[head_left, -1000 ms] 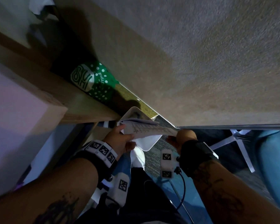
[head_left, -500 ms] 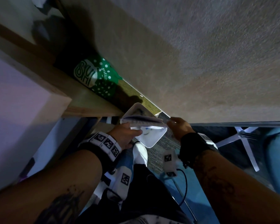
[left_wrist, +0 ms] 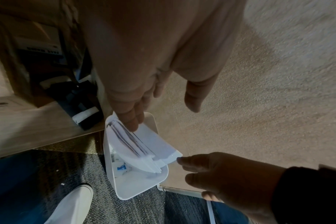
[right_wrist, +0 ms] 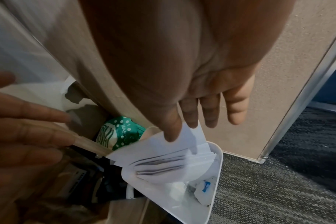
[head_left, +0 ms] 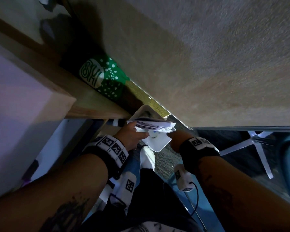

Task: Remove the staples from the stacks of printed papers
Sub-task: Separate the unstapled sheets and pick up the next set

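Observation:
A bent stack of printed papers [head_left: 154, 125] [left_wrist: 136, 144] [right_wrist: 163, 163] lies in the mouth of a white bin [head_left: 157, 144] [left_wrist: 136, 186] [right_wrist: 192, 209] on the floor. My left hand [head_left: 132, 138] [left_wrist: 136, 118] touches the stack's left end with straight fingers, thumb held apart. At the stack's right corner, my right hand [head_left: 172, 138] [right_wrist: 190, 119] touches the sheets with straight fingers. No staple can be made out. Small scraps and a blue bit [right_wrist: 206, 185] lie at the bin's bottom.
A beige partition wall [head_left: 208, 64] stands right behind the bin. A wooden shelf edge [head_left: 57, 81] and a green dotted bag [head_left: 105, 79] are to the left. My white shoe [head_left: 146, 156] is just before the bin, and a chair base [head_left: 258, 144] at right on dark carpet.
Both hands gripped the stack above the bin before. The stack has come down into the bin's mouth, and the fingers of both hands have straightened.

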The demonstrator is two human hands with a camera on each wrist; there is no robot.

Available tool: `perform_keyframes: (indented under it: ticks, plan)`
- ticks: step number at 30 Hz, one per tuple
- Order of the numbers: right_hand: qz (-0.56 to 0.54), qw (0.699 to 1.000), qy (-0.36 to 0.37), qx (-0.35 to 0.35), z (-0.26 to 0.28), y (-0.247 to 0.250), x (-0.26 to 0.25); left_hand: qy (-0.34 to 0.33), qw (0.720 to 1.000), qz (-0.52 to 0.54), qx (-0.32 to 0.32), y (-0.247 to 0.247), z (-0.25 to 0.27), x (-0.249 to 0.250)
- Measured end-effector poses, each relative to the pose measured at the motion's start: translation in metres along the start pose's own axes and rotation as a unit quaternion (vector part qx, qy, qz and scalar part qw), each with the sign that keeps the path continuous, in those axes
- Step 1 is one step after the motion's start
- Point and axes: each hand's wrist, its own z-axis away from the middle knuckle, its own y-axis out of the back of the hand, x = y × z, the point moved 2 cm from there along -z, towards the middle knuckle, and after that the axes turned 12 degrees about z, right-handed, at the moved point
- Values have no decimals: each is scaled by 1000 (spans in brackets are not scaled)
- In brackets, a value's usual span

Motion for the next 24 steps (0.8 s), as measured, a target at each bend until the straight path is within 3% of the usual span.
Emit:
perform_keyframes:
  ticks: [3, 7, 15, 19, 24]
  plan:
    - [-29, 999, -1, 24, 4, 4, -3, -28, 999, -3, 16, -1, -2, 0]
    - [-131, 983, -34, 121, 10, 23, -2, -108, 991, -76, 27, -11, 4, 16]
    - [-227, 948, 8, 224, 50, 89, -14, -217, 969, -116, 28, -39, 41, 67]
    - [-288, 906, 55, 307, 87, 124, -28, -291, 952, -91, 15, -47, 75, 95]
    - [-333, 846, 121, 399, 142, 173, -55, -416, 906, -65, 46, -35, 139, 129]
